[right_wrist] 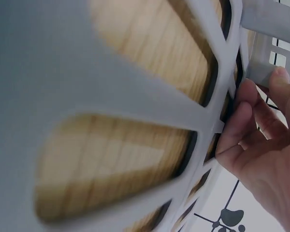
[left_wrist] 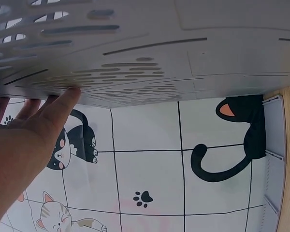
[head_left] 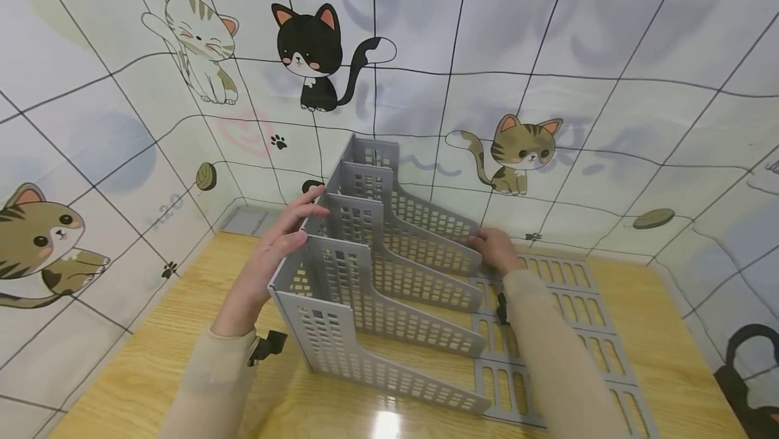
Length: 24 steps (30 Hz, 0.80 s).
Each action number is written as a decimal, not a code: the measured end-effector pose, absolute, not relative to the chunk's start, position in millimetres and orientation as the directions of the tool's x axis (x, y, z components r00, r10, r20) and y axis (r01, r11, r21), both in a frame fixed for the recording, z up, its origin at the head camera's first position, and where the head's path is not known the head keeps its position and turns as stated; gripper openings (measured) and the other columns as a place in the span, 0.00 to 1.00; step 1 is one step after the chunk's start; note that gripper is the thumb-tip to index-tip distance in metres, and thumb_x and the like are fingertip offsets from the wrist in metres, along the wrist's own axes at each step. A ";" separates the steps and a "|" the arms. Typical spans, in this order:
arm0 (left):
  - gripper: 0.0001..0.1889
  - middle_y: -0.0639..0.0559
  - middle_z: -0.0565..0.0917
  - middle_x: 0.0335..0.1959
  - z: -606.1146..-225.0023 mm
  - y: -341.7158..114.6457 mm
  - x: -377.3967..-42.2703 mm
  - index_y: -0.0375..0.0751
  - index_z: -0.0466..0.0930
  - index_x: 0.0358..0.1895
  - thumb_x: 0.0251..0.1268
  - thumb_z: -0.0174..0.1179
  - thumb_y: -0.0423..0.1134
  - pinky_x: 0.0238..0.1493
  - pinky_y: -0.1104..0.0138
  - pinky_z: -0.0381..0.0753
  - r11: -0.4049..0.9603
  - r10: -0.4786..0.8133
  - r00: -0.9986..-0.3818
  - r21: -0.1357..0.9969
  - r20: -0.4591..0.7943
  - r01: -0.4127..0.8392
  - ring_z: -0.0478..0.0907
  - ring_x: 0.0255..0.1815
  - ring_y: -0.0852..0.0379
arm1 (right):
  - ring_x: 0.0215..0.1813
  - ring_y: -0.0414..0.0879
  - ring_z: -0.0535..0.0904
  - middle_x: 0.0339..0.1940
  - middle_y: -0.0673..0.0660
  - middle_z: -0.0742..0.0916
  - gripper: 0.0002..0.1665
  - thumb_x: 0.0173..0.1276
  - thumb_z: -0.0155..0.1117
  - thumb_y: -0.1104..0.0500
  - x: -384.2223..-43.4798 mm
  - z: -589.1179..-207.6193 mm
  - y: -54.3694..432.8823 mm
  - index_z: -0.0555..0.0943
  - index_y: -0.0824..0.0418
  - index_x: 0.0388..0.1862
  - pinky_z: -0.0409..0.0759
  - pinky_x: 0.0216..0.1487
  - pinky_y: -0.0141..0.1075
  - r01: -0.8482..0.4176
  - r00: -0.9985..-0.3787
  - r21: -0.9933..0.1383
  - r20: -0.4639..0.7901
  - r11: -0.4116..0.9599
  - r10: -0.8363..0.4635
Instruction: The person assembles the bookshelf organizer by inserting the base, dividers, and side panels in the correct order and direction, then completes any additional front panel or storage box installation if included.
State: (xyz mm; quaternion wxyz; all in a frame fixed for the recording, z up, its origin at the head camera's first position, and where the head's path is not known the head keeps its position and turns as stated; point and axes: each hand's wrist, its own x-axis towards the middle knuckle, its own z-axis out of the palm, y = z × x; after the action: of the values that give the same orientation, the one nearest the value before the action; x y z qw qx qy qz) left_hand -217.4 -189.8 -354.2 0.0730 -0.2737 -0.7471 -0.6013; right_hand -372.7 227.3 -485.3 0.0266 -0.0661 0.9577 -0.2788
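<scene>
A grey plastic file organizer [head_left: 364, 273] with perforated upright dividers stands on the wooden table. My left hand [head_left: 270, 266] rests its fingers against the organizer's back, near the upper edge. In the left wrist view, the fingers are nearly straight and touch the back panel [left_wrist: 150, 53]. At the far divider's low front end, my right hand [head_left: 496, 249] pinches the corner. The right wrist view has the thumb on the divider corner [right_wrist: 261, 72], with the fingertips beside the slotted grey base [right_wrist: 140, 99]. Part of the base is hidden under my right forearm.
Slotted base sections extend to the right of the dividers over the wooden table [head_left: 176, 331]. A small grey panel [head_left: 245, 220] lies at the back left corner. Cat-patterned sheeting [head_left: 420, 19] covers the walls behind and at both sides.
</scene>
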 end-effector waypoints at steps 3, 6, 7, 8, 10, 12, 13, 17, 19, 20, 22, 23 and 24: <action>0.23 0.60 0.56 0.83 -354.6 -187.2 -217.1 0.27 0.69 0.66 0.76 0.40 0.38 0.75 0.34 0.38 0.120 0.327 -0.841 0.863 0.432 0.490 0.41 0.85 0.56 | 0.35 0.51 0.74 0.35 0.61 0.84 0.20 0.82 0.54 0.53 -370.7 -487.5 230.3 0.83 0.68 0.41 0.74 0.39 0.43 -0.093 -0.992 -0.552 -0.023 0.828 -0.127; 0.23 0.59 0.56 0.83 -355.4 -184.2 -217.8 0.27 0.69 0.66 0.76 0.40 0.38 0.75 0.35 0.38 0.116 0.335 -0.839 0.865 0.428 0.487 0.40 0.85 0.56 | 0.36 0.51 0.75 0.38 0.62 0.86 0.19 0.82 0.55 0.53 -368.9 -489.8 234.4 0.84 0.68 0.46 0.74 0.39 0.43 -0.091 -0.993 -0.553 -0.010 0.828 -0.116; 0.23 0.59 0.56 0.83 -355.5 -183.0 -218.3 0.27 0.68 0.66 0.76 0.40 0.37 0.75 0.35 0.39 0.108 0.340 -0.838 0.868 0.426 0.485 0.39 0.85 0.55 | 0.34 0.50 0.75 0.36 0.62 0.86 0.19 0.82 0.55 0.54 -368.0 -490.3 236.0 0.84 0.69 0.45 0.74 0.38 0.42 -0.088 -0.994 -0.553 -0.008 0.828 -0.111; 0.22 0.59 0.56 0.83 -355.7 -181.9 -218.7 0.27 0.68 0.66 0.76 0.40 0.37 0.75 0.35 0.39 0.107 0.344 -0.836 0.867 0.428 0.487 0.39 0.86 0.55 | 0.33 0.50 0.74 0.34 0.61 0.85 0.19 0.82 0.55 0.54 -367.4 -490.9 237.8 0.84 0.69 0.43 0.73 0.36 0.41 -0.083 -0.995 -0.553 -0.006 0.829 -0.104; 0.22 0.59 0.56 0.83 -355.9 -179.7 -219.4 0.27 0.69 0.66 0.76 0.40 0.37 0.75 0.35 0.39 0.103 0.352 -0.831 0.864 0.431 0.492 0.39 0.86 0.54 | 0.29 0.48 0.72 0.30 0.59 0.83 0.18 0.81 0.55 0.55 -366.1 -491.7 240.8 0.83 0.68 0.38 0.71 0.32 0.39 -0.075 -0.996 -0.553 -0.003 0.830 -0.091; 0.22 0.60 0.55 0.83 -356.4 -177.8 -219.7 0.28 0.68 0.65 0.76 0.40 0.37 0.75 0.35 0.38 0.102 0.356 -0.828 0.863 0.432 0.494 0.39 0.86 0.55 | 0.28 0.48 0.71 0.28 0.58 0.81 0.18 0.81 0.55 0.56 -364.2 -491.6 242.8 0.82 0.68 0.35 0.70 0.30 0.39 -0.072 -0.996 -0.556 -0.004 0.828 -0.089; 0.22 0.60 0.56 0.83 -356.8 -177.0 -219.7 0.28 0.68 0.66 0.76 0.40 0.38 0.75 0.34 0.38 0.102 0.357 -0.829 0.864 0.431 0.493 0.39 0.86 0.55 | 0.29 0.49 0.72 0.29 0.59 0.82 0.18 0.81 0.55 0.56 -363.4 -491.6 243.7 0.81 0.68 0.35 0.71 0.31 0.40 -0.064 -0.996 -0.560 -0.013 0.826 -0.086; 0.23 0.61 0.56 0.83 -360.1 -174.9 -218.5 0.29 0.69 0.66 0.77 0.40 0.39 0.75 0.33 0.39 0.116 0.351 -0.837 0.868 0.419 0.483 0.40 0.85 0.56 | 0.46 0.60 0.82 0.46 0.69 0.87 0.19 0.82 0.54 0.56 -353.7 -487.8 250.6 0.82 0.72 0.51 0.81 0.49 0.50 -0.070 -0.990 -0.577 -0.057 0.814 -0.126; 0.23 0.61 0.56 0.83 -361.9 -174.2 -217.7 0.29 0.69 0.66 0.77 0.40 0.40 0.75 0.34 0.39 0.118 0.352 -0.841 0.871 0.412 0.476 0.41 0.85 0.55 | 0.54 0.64 0.82 0.54 0.72 0.86 0.21 0.82 0.54 0.56 -345.3 -483.9 259.7 0.80 0.73 0.59 0.80 0.57 0.56 -0.052 -0.988 -0.607 -0.085 0.793 -0.130; 0.23 0.61 0.56 0.83 -363.1 -174.2 -217.7 0.30 0.69 0.67 0.77 0.40 0.40 0.75 0.34 0.39 0.121 0.351 -0.842 0.872 0.409 0.474 0.41 0.85 0.55 | 0.56 0.64 0.82 0.57 0.72 0.85 0.23 0.82 0.53 0.56 -340.2 -481.7 265.7 0.78 0.74 0.62 0.80 0.59 0.57 -0.038 -0.989 -0.613 -0.091 0.789 -0.118; 0.22 0.59 0.56 0.84 -365.3 -174.0 -217.1 0.36 0.71 0.67 0.77 0.40 0.39 0.75 0.34 0.40 0.120 0.346 -0.845 0.874 0.407 0.470 0.41 0.85 0.53 | 0.59 0.66 0.80 0.60 0.73 0.83 0.24 0.82 0.52 0.56 -328.6 -475.9 283.2 0.76 0.74 0.65 0.78 0.60 0.59 0.006 -0.990 -0.611 -0.113 0.791 -0.079; 0.22 0.57 0.55 0.84 -366.9 -174.4 -217.2 0.38 0.71 0.69 0.78 0.40 0.40 0.75 0.34 0.41 0.110 0.348 -0.844 0.876 0.408 0.470 0.41 0.85 0.52 | 0.60 0.67 0.80 0.60 0.74 0.82 0.25 0.82 0.51 0.55 -321.6 -475.1 294.1 0.76 0.74 0.65 0.78 0.60 0.60 0.027 -0.993 -0.599 -0.112 0.800 -0.050; 0.23 0.57 0.54 0.84 -371.8 -176.2 -219.8 0.41 0.71 0.70 0.79 0.40 0.42 0.75 0.36 0.42 0.093 0.354 -0.836 0.874 0.418 0.476 0.41 0.85 0.52 | 0.59 0.69 0.79 0.60 0.75 0.82 0.26 0.81 0.50 0.56 -313.5 -474.1 305.7 0.75 0.75 0.65 0.78 0.59 0.61 0.054 -0.993 -0.581 -0.115 0.812 -0.016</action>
State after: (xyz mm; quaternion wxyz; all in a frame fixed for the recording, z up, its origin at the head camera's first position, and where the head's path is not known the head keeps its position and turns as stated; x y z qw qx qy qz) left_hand -219.8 -176.2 -371.8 0.0498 -0.2816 -0.7375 -0.6119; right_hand -313.5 305.7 -474.1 0.0573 0.0100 0.9501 -0.3063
